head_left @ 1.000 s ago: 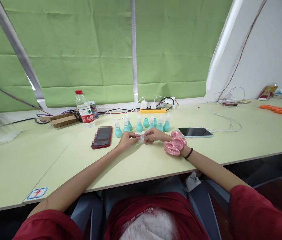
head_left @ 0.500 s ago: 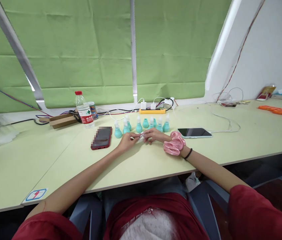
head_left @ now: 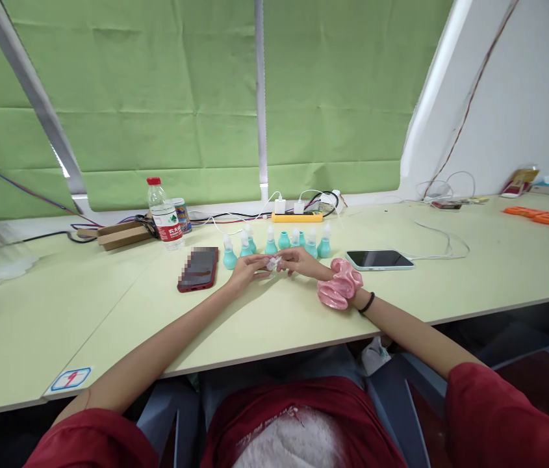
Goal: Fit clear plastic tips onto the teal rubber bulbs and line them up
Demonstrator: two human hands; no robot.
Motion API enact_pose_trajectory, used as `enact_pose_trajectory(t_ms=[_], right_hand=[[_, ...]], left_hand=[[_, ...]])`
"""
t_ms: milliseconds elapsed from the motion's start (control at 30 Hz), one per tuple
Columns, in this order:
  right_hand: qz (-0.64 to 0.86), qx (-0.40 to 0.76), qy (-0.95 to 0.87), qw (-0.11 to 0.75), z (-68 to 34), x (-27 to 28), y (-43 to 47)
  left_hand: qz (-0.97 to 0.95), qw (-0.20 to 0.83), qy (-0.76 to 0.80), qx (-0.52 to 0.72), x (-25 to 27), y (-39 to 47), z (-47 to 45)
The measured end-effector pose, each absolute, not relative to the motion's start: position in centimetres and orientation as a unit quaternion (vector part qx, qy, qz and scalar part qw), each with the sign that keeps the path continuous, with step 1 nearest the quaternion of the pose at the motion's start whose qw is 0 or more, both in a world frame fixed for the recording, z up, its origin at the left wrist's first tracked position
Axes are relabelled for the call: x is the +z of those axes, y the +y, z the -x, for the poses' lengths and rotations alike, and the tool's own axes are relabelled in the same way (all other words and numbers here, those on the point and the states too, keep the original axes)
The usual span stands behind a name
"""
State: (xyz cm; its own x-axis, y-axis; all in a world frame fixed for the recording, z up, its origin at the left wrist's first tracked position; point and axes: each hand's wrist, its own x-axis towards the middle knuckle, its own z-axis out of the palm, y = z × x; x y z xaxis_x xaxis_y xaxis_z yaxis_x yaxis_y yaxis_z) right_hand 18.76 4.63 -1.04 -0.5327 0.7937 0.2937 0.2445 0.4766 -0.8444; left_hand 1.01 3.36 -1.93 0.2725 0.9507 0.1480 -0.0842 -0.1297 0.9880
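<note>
Between my two hands is a small clear-white plastic piece [head_left: 273,262], too small to make out its exact kind. The fingertips of my left hand [head_left: 247,270] pinch it from the left. My right hand [head_left: 302,261] closes on its other side, with a pink scrunchie [head_left: 339,283] around the wrist. Just behind the hands stand several turquoise bulb-shaped squeeze bottles [head_left: 230,259], most with clear pointed tips. One turquoise bulb [head_left: 284,240] in the back row has an open top. My right hand partly hides the bottles behind it.
A red-cased phone [head_left: 198,269] lies left of my hands, and a light-cased phone [head_left: 380,259] lies to the right. Farther back are a water bottle [head_left: 164,216], a can [head_left: 181,215], a cardboard tray [head_left: 125,234] and a yellow power strip [head_left: 297,217] with cables.
My fingers have shifted around the small plastic piece, and it is turned differently and shows more. Left fingers are stretched out straighter. Bottles and phones stay where they were.
</note>
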Motion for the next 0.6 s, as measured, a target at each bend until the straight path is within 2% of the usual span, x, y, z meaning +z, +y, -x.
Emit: enact_pose_trajectory(t_ms=[100,200,600], right_hand=[[0.304,0.305,-0.82,0.377,-18.6,-1.48,4.93],[0.288,0.267,-0.839,0.377,-18.48,-1.77,4.72],[0.319,0.255,-0.826,0.388,-18.45,-1.99,4.68]], left_hand=[[-0.545,0.585,0.357,0.483,-1.69,3.12,-0.97],[-0.544,0.607,0.34,0.469,-1.6,2.98,-0.86],[-0.575,0.608,0.319,0.445,-2.08,3.3,-0.59]])
